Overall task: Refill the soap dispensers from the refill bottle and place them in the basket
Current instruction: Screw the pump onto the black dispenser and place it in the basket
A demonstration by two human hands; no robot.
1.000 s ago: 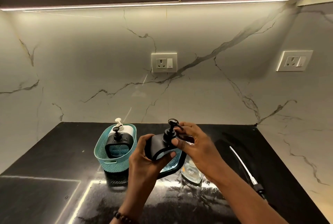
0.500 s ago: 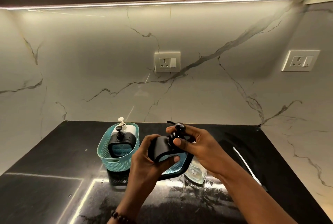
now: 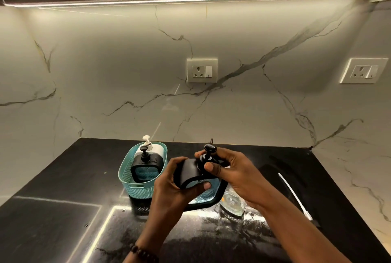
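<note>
My left hand [image 3: 175, 186] wraps the black soap dispenser [image 3: 190, 175] tilted above the counter [image 3: 63, 220], thumb across its blue window. My right hand [image 3: 230, 171] pinches its pump [image 3: 208, 152] at the collar. Farther left, the teal basket [image 3: 135, 186] holds two more dispensers.
</note>
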